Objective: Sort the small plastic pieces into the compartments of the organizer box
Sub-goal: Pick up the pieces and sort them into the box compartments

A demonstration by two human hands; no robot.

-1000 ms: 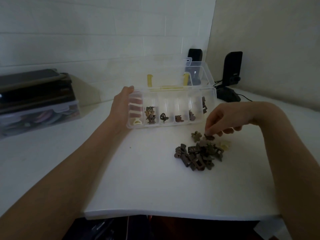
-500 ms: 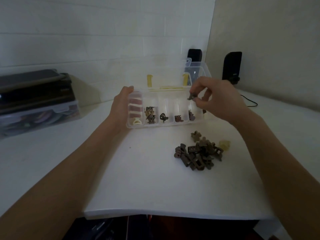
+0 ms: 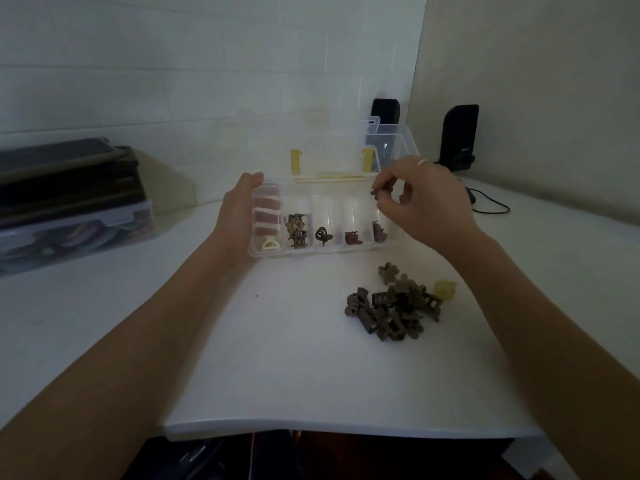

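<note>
We have the clear organizer box [image 3: 320,249] standing on the white worktop [image 3: 277,358] with its lid tipped up at the far side, so every compartment is open to us from above. Our left hand [image 3: 237,216] wraps the box's left end, thumb over the far corner and fingers showing through the plastic, which we judge is to keep the light box from sliding. Our right hand [image 3: 426,202] hovers over the right-hand compartments, its grip narrowed to a fingertip pinch on one small dark plastic piece [image 3: 375,192], poised above the brown ones already sorted there. The unsorted pile of brown pieces [image 3: 394,306] lies near us and to the right of the box, within easy reach, with one pale yellow piece [image 3: 445,289] just beside it.
</note>
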